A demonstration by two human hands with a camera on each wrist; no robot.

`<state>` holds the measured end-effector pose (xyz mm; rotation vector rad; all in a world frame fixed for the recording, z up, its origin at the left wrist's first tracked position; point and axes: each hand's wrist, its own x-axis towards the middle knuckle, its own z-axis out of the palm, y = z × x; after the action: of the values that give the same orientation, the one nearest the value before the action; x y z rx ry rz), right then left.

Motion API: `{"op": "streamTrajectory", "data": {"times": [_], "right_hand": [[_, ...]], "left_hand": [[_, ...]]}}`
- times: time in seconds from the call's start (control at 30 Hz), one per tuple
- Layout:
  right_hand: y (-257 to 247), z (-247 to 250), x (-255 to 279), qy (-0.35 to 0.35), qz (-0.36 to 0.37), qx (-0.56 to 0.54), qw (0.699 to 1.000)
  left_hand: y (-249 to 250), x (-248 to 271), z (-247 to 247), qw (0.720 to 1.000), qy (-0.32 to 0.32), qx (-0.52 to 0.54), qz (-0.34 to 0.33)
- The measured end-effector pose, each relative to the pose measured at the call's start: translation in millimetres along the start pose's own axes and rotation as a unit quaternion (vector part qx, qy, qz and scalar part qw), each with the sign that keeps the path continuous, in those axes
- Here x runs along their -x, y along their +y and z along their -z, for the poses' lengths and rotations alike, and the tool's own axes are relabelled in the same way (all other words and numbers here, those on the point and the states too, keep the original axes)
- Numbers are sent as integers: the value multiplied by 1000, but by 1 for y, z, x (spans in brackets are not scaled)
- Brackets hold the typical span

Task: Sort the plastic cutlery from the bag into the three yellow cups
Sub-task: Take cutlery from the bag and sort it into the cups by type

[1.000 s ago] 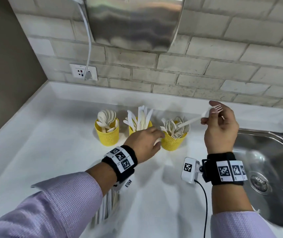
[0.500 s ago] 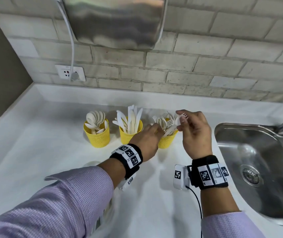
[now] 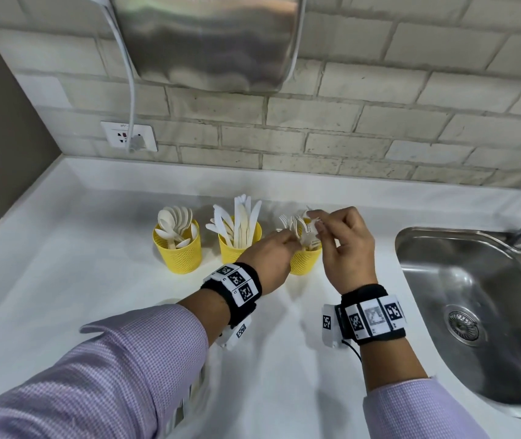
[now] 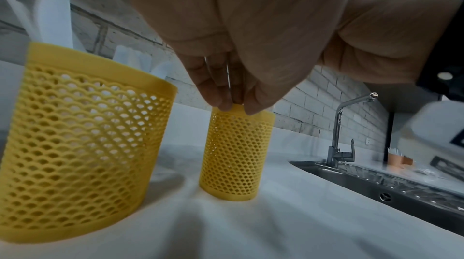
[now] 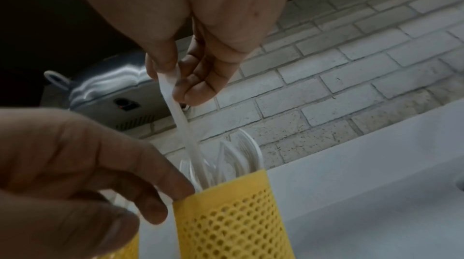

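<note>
I could read no words, brand names or numbers in any of my three views. The only signs were black-and-white square code markers on the left wristband (image 3: 235, 285), the right wristband (image 3: 373, 318) and the small white camera housing (image 3: 327, 323) beside it. Faint print above the wall socket (image 3: 128, 136) was too small for me to read.

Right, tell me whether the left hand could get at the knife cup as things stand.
Probably yes: the left hand only pinches the fork cup's rim, and the knife cup stands right beside it with nothing between.
</note>
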<state>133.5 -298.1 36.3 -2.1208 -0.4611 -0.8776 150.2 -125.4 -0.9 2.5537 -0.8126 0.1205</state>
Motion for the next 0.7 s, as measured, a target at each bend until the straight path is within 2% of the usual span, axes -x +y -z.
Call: {"op": "streamTrajectory", "data": {"times": [0.07, 0.23, 0.37, 0.5, 0.6, 0.7], "right_hand": [[4, -5, 5, -12, 1, 16, 1000], [18, -14, 12, -20, -52, 23, 998], [33, -23, 19, -76, 4, 109, 991], [38, -25, 24, -50, 29, 173, 983], [38, -23, 22, -39, 0, 160, 986], [38, -20, 22, -74, -93, 82, 990]], "left_hand": [[0, 0, 0, 1000, -3, -3, 2], [1, -1, 2, 1000, -21, -19, 3], [2, 0, 3, 1000, -26, -13, 6], [1, 1, 6, 1000, -27, -15, -1], [3, 6, 12, 1000, -3, -8, -4], [1, 15, 25, 998, 62, -1, 27]]}}
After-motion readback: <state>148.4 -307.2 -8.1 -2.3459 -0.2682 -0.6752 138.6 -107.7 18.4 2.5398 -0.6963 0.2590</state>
